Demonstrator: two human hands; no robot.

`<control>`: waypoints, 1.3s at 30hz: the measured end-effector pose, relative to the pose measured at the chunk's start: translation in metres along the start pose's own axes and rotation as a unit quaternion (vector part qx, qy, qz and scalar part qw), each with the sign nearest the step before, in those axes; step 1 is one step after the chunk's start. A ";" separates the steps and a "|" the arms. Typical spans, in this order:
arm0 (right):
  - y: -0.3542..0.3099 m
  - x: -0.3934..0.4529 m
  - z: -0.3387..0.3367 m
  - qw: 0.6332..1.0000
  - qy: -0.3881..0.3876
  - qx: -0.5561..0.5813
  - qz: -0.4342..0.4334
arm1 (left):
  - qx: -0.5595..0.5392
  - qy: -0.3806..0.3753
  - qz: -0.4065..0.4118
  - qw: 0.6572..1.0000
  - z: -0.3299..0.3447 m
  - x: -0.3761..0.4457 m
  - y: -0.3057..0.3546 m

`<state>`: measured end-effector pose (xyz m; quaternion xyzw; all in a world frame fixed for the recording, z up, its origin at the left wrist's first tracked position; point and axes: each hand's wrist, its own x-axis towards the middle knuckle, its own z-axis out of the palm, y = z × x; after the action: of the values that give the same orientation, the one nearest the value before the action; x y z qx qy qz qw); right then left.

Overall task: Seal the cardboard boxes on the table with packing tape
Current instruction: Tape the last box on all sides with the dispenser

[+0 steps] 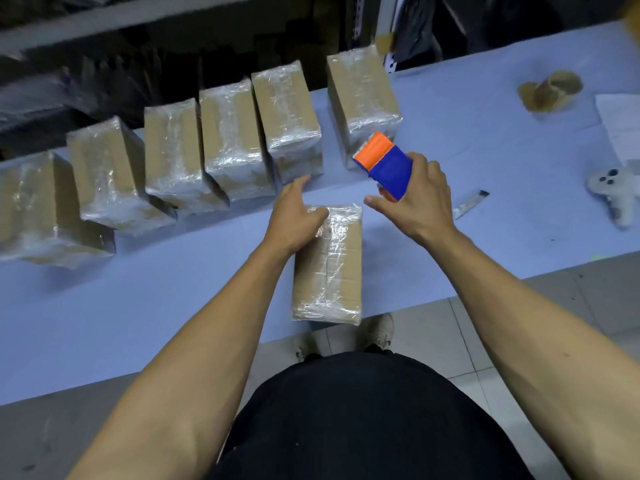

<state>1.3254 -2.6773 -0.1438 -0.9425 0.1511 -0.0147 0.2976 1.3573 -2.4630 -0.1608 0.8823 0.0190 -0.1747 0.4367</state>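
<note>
"Clear tape shone on all 6 cardboard boxes in the back row (228,140), lined up along the far edge of the table (485,140). Those looked sealed to me."

"And the 1 in front of the person?"

"The near box (327,265) lay at the table's front edge, already glossy with tape over its top and ends, so I judged it nearly finished. The left hand (294,216) rested on its far left corner, fingers loosely bent over the edge. The right hand (415,199) gripped the tape dispenser (384,168), blue with an orange end, held up just beyond the box and not touching it."

"Anything left to do?"

"I saw no untaped box, so perhaps only a last strip or a press-down."

"What of the table itself?"

"A pale blue top. A small blade (471,204) lay right of the hands, 2 spent tape cores (550,90) near the far right corner, paper (620,123) and a whitish object I couldn't identify (616,192) at the right edge. Dark shelving (104,36) stood behind, grey tiles (519,341) underfoot."
</note>
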 end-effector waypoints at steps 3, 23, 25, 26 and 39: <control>-0.009 0.003 -0.012 0.997 0.043 -0.022 -0.063 | -0.077 0.086 0.038 0.993 -0.004 0.007 0.027; -0.039 0.001 -0.040 0.978 -0.016 0.068 -0.197 | -0.237 0.011 0.028 0.971 -0.030 0.000 0.064; -0.038 0.001 -0.038 0.977 -0.026 0.042 -0.208 | -0.141 0.044 0.053 0.988 -0.030 0.000 0.060; -0.037 0.002 -0.038 0.976 -0.028 0.033 -0.211 | -0.096 0.063 0.066 0.991 -0.031 -0.001 0.058; 0.005 0.001 -0.036 0.972 -0.104 -0.089 -0.190 | -0.028 0.124 -0.022 0.992 -0.027 0.002 -0.009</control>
<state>1.3210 -2.7013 -0.1173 -0.9731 -0.0620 0.0403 0.2180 1.3655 -2.4372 -0.1531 0.8838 0.0973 -0.0726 0.4518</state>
